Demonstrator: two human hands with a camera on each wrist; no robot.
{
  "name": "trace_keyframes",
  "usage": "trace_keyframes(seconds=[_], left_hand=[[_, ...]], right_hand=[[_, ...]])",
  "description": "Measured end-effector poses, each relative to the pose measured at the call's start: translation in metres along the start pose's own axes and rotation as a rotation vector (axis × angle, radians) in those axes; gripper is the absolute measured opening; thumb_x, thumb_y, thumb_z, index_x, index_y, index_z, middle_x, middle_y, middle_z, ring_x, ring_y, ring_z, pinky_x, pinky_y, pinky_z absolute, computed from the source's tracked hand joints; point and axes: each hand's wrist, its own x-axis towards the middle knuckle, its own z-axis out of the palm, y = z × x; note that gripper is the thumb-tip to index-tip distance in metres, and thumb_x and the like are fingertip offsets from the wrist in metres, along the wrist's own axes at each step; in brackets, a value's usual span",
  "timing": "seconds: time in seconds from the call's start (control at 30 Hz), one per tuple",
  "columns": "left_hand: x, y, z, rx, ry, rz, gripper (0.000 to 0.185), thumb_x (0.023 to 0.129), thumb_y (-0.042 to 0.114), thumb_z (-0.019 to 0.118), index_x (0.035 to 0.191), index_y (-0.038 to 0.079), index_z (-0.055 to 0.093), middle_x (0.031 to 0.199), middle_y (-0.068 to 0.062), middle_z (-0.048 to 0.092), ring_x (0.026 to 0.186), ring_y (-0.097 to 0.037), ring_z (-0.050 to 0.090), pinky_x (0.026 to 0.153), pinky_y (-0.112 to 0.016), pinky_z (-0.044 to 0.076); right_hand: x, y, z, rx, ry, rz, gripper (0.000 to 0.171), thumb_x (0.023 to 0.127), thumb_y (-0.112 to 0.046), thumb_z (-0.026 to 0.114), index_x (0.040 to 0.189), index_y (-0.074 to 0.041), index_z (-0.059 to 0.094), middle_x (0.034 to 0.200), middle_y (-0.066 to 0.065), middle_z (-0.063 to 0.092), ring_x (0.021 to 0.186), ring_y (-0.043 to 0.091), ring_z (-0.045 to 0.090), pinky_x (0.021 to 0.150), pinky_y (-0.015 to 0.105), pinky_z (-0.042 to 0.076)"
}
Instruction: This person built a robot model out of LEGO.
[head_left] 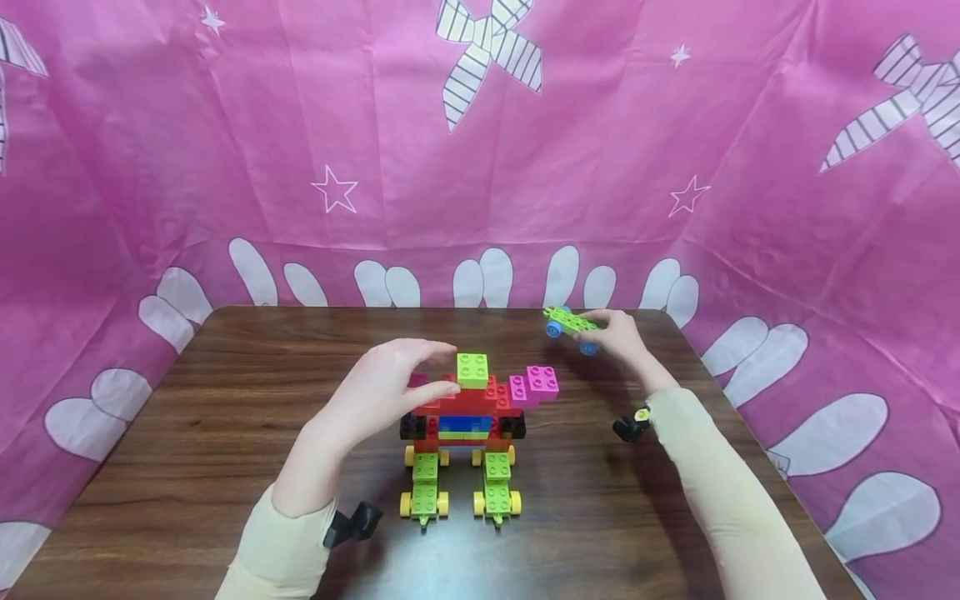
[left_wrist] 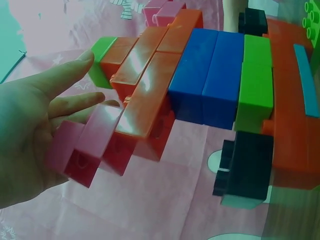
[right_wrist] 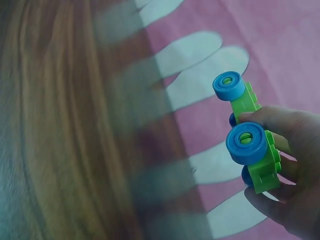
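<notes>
A brick figure stands mid-table on two lime-green wheeled bases [head_left: 424,496] with yellow wheels. Its red bricks [head_left: 457,404] rise over a blue brick [head_left: 465,425], with black bricks [left_wrist: 247,167] at the sides. On top sits a lime-green brick [head_left: 472,369]; pink bricks [head_left: 542,381] jut out like arms. My left hand [head_left: 386,387] is at the figure's upper left, thumb tip right at the lime-green brick, fingers loosely bent and spread. Off at the back right, my right hand [head_left: 615,335] pinches a lime-green wheeled base [right_wrist: 265,172] with blue wheels [right_wrist: 246,143].
The dark wooden table [head_left: 225,400] ends at a pink curtain [head_left: 420,167] printed with bows and stars, which encloses the back and both sides. A black wrist-worn device [head_left: 352,525] sits on the left wrist, another [head_left: 632,427] on the right.
</notes>
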Motion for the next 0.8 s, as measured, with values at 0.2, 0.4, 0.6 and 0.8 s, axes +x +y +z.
trace_keyframes(seconds=[0.2,0.4,0.6,0.8], left_hand=[[-0.004,-0.006,-0.003,-0.022,0.016,-0.004,0.048,0.086,0.035,0.075,0.127,0.012,0.065,0.117,-0.001,0.071,0.108,-0.018,0.066,0.094,-0.042,0.053],[-0.008,-0.015,-0.004,-0.043,0.022,-0.019,0.047,0.086,0.033,0.075,0.127,0.013,0.065,0.119,-0.002,0.070,0.106,-0.019,0.066,0.091,-0.042,0.055],[-0.012,-0.022,-0.010,-0.052,0.043,-0.010,0.045,0.085,0.030,0.077,0.124,0.012,0.066,0.119,-0.003,0.069,0.103,-0.019,0.065,0.090,-0.042,0.055],[-0.018,-0.030,-0.016,-0.056,0.049,-0.028,0.045,0.085,0.030,0.077,0.124,0.012,0.066,0.120,-0.005,0.069,0.109,-0.023,0.064,0.093,-0.046,0.054]], right_hand=[[-0.003,-0.019,-0.011,0.044,0.005,-0.031,0.048,0.080,-0.020,0.078,0.123,-0.003,0.067,0.114,0.021,0.070,0.095,0.028,0.061,0.083,0.033,0.047],[-0.007,-0.034,-0.023,0.047,0.016,-0.070,0.049,0.079,-0.023,0.079,0.122,-0.004,0.067,0.114,0.020,0.070,0.090,0.023,0.063,0.073,0.025,0.047],[-0.016,-0.053,-0.039,0.085,0.014,-0.083,0.048,0.080,-0.024,0.079,0.122,-0.005,0.068,0.113,0.019,0.069,0.087,0.021,0.058,0.067,0.021,0.046],[-0.025,-0.078,-0.053,0.109,0.019,-0.132,0.048,0.079,-0.024,0.081,0.121,-0.005,0.069,0.105,0.017,0.070,0.073,0.015,0.054,0.057,0.022,0.045]])
